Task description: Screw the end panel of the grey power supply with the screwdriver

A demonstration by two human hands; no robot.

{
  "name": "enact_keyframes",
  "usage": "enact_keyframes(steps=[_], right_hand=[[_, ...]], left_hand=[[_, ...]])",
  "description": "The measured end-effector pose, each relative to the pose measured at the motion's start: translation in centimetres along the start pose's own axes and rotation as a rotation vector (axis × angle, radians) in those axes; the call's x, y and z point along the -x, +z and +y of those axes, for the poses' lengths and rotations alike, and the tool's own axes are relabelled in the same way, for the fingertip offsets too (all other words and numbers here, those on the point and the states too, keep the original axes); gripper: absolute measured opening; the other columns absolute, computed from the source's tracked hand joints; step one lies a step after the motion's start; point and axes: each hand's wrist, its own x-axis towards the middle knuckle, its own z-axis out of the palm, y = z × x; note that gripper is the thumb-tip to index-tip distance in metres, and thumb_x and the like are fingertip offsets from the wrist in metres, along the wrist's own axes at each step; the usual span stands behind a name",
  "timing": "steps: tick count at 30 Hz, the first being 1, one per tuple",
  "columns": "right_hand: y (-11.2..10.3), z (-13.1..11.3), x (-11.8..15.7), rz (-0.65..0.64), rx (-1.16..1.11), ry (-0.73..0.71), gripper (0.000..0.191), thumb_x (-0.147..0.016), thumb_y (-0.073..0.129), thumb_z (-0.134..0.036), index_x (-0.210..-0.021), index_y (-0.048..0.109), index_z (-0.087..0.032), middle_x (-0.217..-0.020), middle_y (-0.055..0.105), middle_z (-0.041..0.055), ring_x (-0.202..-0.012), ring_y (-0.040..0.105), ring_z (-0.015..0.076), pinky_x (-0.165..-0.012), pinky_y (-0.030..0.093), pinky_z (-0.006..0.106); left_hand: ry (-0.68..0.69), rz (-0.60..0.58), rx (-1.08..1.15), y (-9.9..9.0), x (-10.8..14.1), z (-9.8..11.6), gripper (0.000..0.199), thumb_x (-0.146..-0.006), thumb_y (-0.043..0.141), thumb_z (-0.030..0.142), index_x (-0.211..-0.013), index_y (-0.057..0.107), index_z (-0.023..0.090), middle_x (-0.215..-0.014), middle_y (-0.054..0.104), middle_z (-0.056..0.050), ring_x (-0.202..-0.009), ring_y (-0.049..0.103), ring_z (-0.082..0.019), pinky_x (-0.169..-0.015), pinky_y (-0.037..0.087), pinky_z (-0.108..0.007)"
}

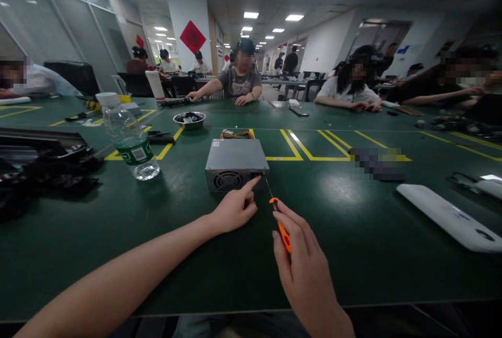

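Note:
A grey metal computer power supply (237,155) sits on the green table, its fan grille facing me and coloured wires bunched behind it. My left hand (236,208) reaches its near side, the index finger stretched out to the socket area at the right and the other fingers curled, holding nothing. In my right hand (304,254) is a screwdriver (283,231) with an orange and black handle. Its thin shaft points up and left, the tip at the right edge of the power supply's near face. Whether the tip sits on a screw is too small to tell.
A water bottle (135,144) stands left of the power supply, near dark metal parts (35,170). Behind is a steel bowl (189,120) with small dark items. To the right lie a white device (451,217) and a blurred dark object (376,164). People sit across the table.

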Motion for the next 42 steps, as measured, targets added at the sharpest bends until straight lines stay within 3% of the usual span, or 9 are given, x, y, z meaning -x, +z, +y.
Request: enact_keyframes(steps=[7,14,22,25,29,33,38,42], right_hand=[[0.2,0.0,0.1,0.071,-0.038,0.096,0.021,-0.091,0.043,-0.020,-0.110,0.050,-0.017,-0.111,0.060,0.0115,-0.102,0.061,0.0176,-0.081,0.054,0.029],[1.1,-0.2,0.4,0.066,-0.062,0.032,0.026,-0.088,0.044,-0.014,-0.113,0.048,-0.018,-0.115,0.056,0.0135,-0.109,0.055,0.0209,-0.084,0.053,0.039],[0.8,0.1,0.5,0.119,-0.009,0.128,0.021,-0.090,0.046,-0.023,-0.110,0.047,-0.015,-0.107,0.061,0.0124,-0.099,0.062,0.0184,-0.077,0.055,0.030],[0.6,0.2,0.5,0.092,-0.034,0.122,0.022,-0.090,0.046,-0.026,-0.110,0.048,-0.016,-0.109,0.060,0.0126,-0.101,0.060,0.0192,-0.078,0.055,0.033],[0.7,-0.3,0.5,0.059,-0.047,0.054,0.024,-0.088,0.043,-0.017,-0.112,0.048,-0.017,-0.118,0.055,0.0141,-0.114,0.052,0.0227,-0.087,0.051,0.042],[0.8,-0.6,0.4,0.026,0.012,0.008,0.025,-0.088,0.043,-0.014,-0.112,0.051,-0.016,-0.115,0.059,0.0134,-0.110,0.057,0.0210,-0.084,0.054,0.036],[0.2,0.1,0.2,0.083,0.050,0.074,0.021,-0.090,0.045,-0.022,-0.110,0.053,-0.018,-0.109,0.063,0.0106,-0.099,0.063,0.0190,-0.079,0.055,0.031],[-0.2,0.7,0.1,0.052,-0.011,0.106,0.022,-0.091,0.044,-0.027,-0.109,0.051,-0.017,-0.106,0.062,0.0112,-0.100,0.061,0.0193,-0.080,0.054,0.032]], left_hand=[[0.001,-0.009,-0.008,0.0,0.1,0.0,0.067,-0.077,0.043,0.015,-0.141,0.021,0.015,-0.061,0.047,0.009,-0.055,0.046,-0.009,-0.058,0.035,-0.020],[0.017,-0.013,-0.011,0.0,0.1,-0.1,0.068,-0.077,0.043,0.015,-0.141,0.020,0.014,-0.061,0.047,0.008,-0.055,0.047,-0.010,-0.059,0.035,-0.021],[0.010,-0.018,-0.016,0.0,0.1,0.0,0.069,-0.076,0.043,0.014,-0.141,0.020,0.014,-0.062,0.048,0.008,-0.058,0.049,-0.011,-0.061,0.036,-0.023],[0.016,-0.016,-0.011,0.0,0.1,-0.1,0.069,-0.077,0.043,0.014,-0.141,0.019,0.014,-0.063,0.050,0.008,-0.059,0.049,-0.011,-0.062,0.037,-0.023],[0.017,-0.012,-0.020,0.0,0.1,-0.2,0.068,-0.077,0.043,0.015,-0.141,0.019,0.015,-0.063,0.051,0.008,-0.057,0.048,-0.010,-0.060,0.036,-0.022],[0.016,-0.012,-0.033,0.1,0.1,-0.2,0.068,-0.077,0.043,0.014,-0.141,0.019,0.015,-0.061,0.049,0.008,-0.055,0.047,-0.010,-0.059,0.035,-0.021],[0.001,-0.033,-0.116,-0.1,0.2,0.2,0.069,-0.078,0.044,0.015,-0.142,0.017,0.015,-0.064,0.052,0.007,-0.058,0.051,-0.010,-0.059,0.037,-0.022],[-0.024,-0.062,-0.222,-0.1,0.2,0.5,0.070,-0.079,0.043,0.017,-0.142,0.013,0.015,-0.067,0.055,0.005,-0.058,0.053,-0.011,-0.057,0.036,-0.022]])
